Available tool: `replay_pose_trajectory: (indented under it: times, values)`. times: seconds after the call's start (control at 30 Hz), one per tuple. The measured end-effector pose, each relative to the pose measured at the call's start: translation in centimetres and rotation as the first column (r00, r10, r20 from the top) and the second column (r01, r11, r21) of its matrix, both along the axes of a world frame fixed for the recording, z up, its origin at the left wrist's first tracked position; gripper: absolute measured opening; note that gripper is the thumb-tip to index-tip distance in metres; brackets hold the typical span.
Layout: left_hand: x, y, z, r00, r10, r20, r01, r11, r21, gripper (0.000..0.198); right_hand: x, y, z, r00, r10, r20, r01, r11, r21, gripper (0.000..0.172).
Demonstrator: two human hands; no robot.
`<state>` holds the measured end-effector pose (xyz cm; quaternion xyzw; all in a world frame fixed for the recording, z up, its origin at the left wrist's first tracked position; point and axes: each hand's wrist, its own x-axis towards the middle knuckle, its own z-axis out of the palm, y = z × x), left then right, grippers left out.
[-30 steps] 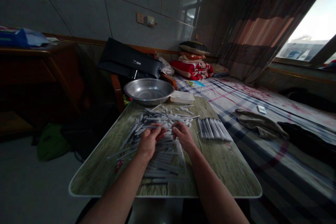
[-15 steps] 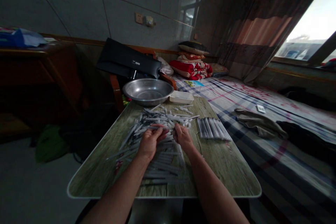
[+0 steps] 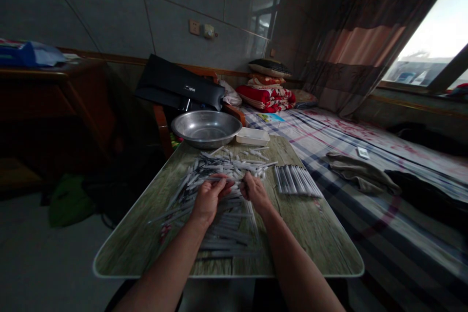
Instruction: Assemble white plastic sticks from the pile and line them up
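My left hand [image 3: 212,196] is closed, holding a slim translucent pen barrel between thumb and fingers above a pile of loose pen parts [image 3: 204,165]. Just right of it my right hand [image 3: 253,189] is pinched shut near the barrel's end; whatever lies in its fingers is too small to make out. Under and in front of both hands more clear tubes [image 3: 224,234] lie mostly side by side on the table [image 3: 142,243]. To the right, several pens with dark ends [image 3: 297,180] form a neat row.
A metal basin [image 3: 206,129] stands at the table's far edge, beside a shallow white tray [image 3: 253,136]. Behind them a black flat panel [image 3: 179,85] leans on a wooden chair. A bed [image 3: 310,131] with folded bedding borders the table's right side.
My right hand's fingers have turned slightly at the barrel's end. My left hand keeps its hold in nearly the same place, and the things on the table look unchanged.
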<state>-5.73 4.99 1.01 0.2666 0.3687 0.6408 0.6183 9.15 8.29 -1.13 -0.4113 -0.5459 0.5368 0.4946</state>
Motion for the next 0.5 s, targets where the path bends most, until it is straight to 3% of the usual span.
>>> replay_pose_trajectory:
  times: [0.17,0.4,0.5]
  values:
    - [-0.10,0.23,-0.37,0.999,0.035,-0.013,-0.035,0.999,0.015,0.032,0.12,-0.18,0.26,0.985,0.092,-0.147,-0.089,0.996,0.025,0.029]
    - [-0.08,0.18,-0.44,0.999,0.021,-0.041,-0.020,1.000,0.008,0.034,0.18,-0.09,0.11,0.998,0.058,0.009,-0.058,0.997,0.058,0.046]
    - [-0.06,0.18,-0.26,0.999,0.017,-0.041,-0.017,1.000,0.011,0.037,0.22,-0.13,0.15,0.999,0.040,-0.009,-0.040,0.999,0.015,0.043]
